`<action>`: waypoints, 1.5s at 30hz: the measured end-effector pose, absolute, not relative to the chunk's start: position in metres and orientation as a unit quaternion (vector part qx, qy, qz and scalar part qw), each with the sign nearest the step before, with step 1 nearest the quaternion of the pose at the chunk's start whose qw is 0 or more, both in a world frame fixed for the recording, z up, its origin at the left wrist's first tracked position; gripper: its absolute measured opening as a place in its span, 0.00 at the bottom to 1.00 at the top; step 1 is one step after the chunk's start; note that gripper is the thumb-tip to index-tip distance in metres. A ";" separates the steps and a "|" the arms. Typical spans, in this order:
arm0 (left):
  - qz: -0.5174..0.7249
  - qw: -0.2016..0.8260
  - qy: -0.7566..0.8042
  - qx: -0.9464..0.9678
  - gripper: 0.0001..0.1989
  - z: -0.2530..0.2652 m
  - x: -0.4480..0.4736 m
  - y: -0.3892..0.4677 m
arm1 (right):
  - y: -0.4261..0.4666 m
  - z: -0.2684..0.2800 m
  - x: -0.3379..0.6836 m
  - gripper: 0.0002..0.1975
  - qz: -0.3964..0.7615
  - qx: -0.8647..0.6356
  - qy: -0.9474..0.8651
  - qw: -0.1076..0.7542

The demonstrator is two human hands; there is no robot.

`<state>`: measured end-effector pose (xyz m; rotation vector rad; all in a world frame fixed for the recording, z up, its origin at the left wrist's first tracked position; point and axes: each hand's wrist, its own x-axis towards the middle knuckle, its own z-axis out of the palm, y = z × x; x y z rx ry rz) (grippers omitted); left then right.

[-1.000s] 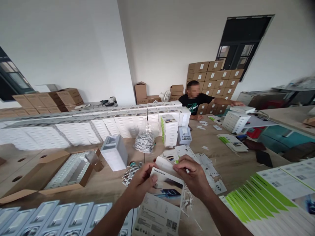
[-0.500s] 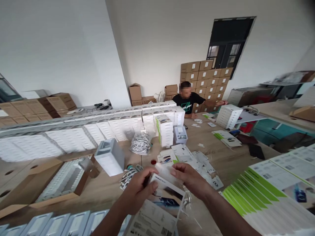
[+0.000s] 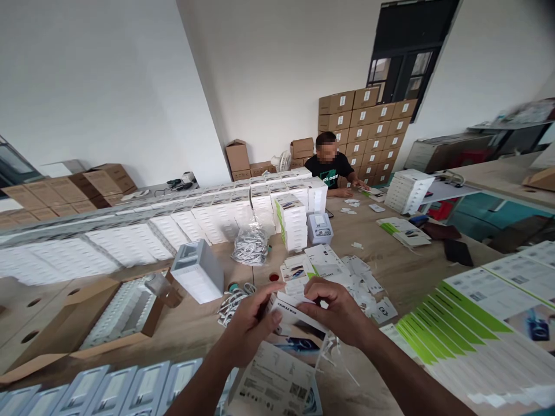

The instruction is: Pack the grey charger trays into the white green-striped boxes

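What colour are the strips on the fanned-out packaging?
The strips are bright green; see the head view.

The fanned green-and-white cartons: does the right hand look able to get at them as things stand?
Probably yes: nothing tall seems to stand between the right hand and the fanned cartons. But it is holding the printed box, so it would likely need to let go first.
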<state>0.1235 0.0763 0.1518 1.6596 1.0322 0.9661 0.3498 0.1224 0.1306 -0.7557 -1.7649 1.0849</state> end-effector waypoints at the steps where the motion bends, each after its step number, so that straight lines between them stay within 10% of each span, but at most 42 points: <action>1: 0.394 0.469 0.416 0.672 0.22 0.151 0.123 0.076 | 0.122 0.131 0.350 0.10 0.445 -0.301 -0.712 0.452; 15: 0.497 0.508 0.430 0.558 0.13 0.128 0.120 0.080 | 0.092 0.118 0.351 0.19 0.538 -0.268 -0.694 0.397; 25: 0.326 0.225 0.451 0.800 0.13 0.151 0.105 0.074 | 0.102 0.133 0.339 0.16 0.517 -0.340 -0.676 0.400; 34: 0.261 0.098 0.381 0.882 0.15 0.162 0.102 0.076 | 0.107 0.146 0.343 0.17 0.731 -0.290 -0.503 0.358; 45: 0.291 0.039 0.359 0.886 0.18 0.166 0.106 0.077 | 0.111 0.141 0.349 0.24 0.728 -0.301 -0.521 0.328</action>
